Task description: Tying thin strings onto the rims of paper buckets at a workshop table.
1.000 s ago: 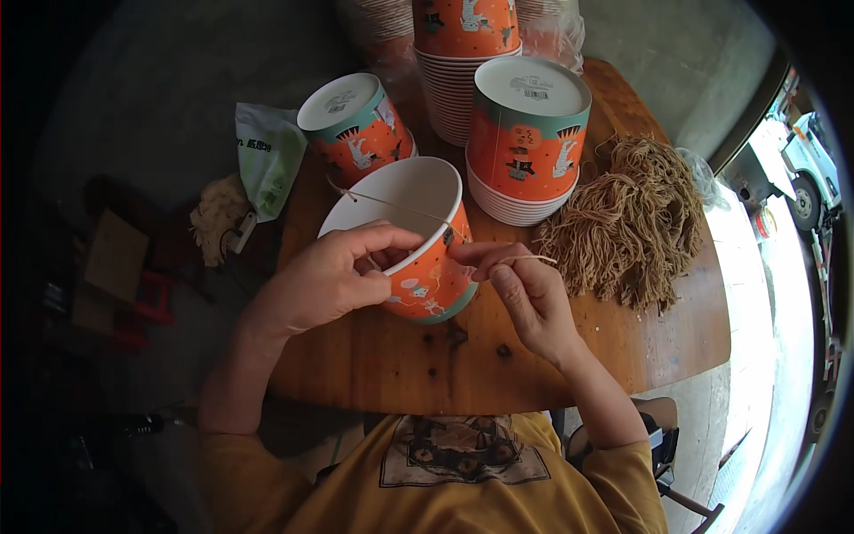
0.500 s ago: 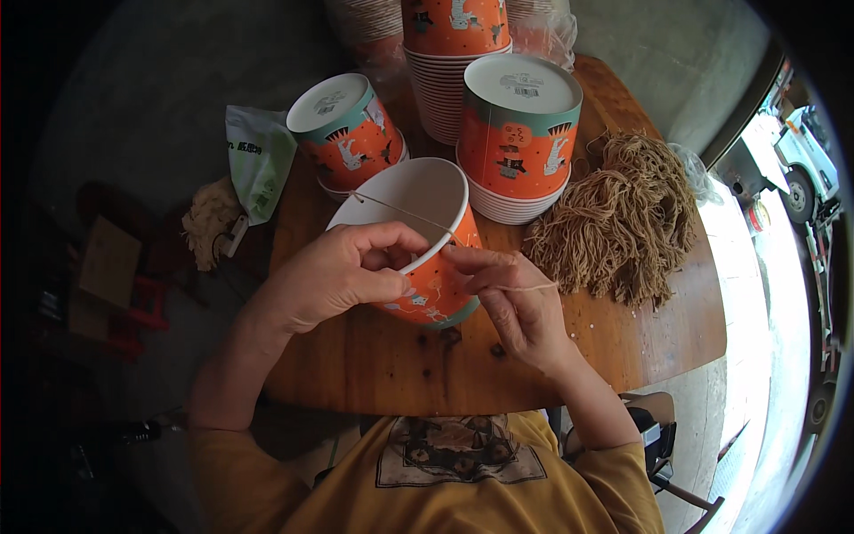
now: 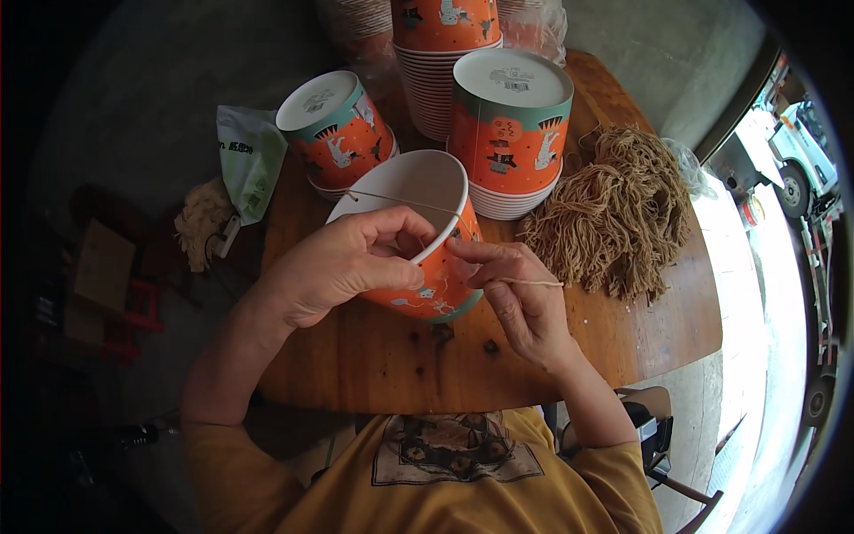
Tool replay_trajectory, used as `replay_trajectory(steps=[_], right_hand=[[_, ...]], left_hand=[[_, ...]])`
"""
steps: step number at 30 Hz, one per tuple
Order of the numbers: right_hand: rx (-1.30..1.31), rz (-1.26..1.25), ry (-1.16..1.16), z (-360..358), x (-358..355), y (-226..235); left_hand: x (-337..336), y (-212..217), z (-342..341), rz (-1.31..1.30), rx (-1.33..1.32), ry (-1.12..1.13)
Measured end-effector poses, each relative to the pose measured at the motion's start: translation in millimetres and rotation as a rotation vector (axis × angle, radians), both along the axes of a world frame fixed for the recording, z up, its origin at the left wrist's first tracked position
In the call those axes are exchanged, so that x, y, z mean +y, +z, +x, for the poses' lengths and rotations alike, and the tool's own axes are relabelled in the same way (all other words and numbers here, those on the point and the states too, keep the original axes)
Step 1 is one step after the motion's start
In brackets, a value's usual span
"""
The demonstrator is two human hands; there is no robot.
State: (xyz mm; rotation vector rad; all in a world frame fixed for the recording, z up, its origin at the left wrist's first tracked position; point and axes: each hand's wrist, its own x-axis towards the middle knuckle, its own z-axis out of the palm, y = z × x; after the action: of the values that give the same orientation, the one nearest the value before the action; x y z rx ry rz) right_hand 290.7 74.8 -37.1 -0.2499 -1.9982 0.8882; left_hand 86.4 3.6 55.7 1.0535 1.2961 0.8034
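The orange paper bucket [image 3: 445, 278] is tipped over the wooden table [image 3: 356, 360], directly in front of the person, and to my eye the step in hand is fastening a cord [image 3: 405, 204] across it as a handle. The left hand [image 3: 351, 258] pinches the bucket's rim, fingers inside, thumb outside; the right hand [image 3: 525, 303] has the cord's loose tail caught among curled fingers, its index fingertip against the bucket's right side, just below the rim. That finger covers the spot, so I can't tell whether the cord is knotted there. The next move, I'd judge, calls for a steady rim and a small, careful tug or knot. Beyond the bucket stand upturned stacks [image 3: 509, 147] of similar ones; to its right lies a heap of tan string [image 3: 614, 218]. Left of it is a plastic bag [image 3: 252, 169]; far off to its right, a vehicle [image 3: 808, 156] shows outside in bright daylight.
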Motion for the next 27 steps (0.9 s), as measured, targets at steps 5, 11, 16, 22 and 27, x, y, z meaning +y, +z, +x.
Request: replay_trajectory(steps=[5,11,16,22,27], right_hand=[[-0.065,0.138,0.127,0,-3,2],[-0.086,-0.483,0.171,15,-18,15],[0.029,-0.542,0.021,26,-18,34],[0.12,-0.493,-0.07,50,-27,46],[-0.165,-0.06,-0.234,28,-20,35]], left_hand=[[4,-2,1,-0.007,-0.028,-0.013],[3,-5,1,0.019,-0.043,-0.055],[2,-2,2,0.012,-0.03,-0.031],[3,-4,1,0.04,-0.012,-0.028],[4,-3,3,0.046,-0.026,-0.028]])
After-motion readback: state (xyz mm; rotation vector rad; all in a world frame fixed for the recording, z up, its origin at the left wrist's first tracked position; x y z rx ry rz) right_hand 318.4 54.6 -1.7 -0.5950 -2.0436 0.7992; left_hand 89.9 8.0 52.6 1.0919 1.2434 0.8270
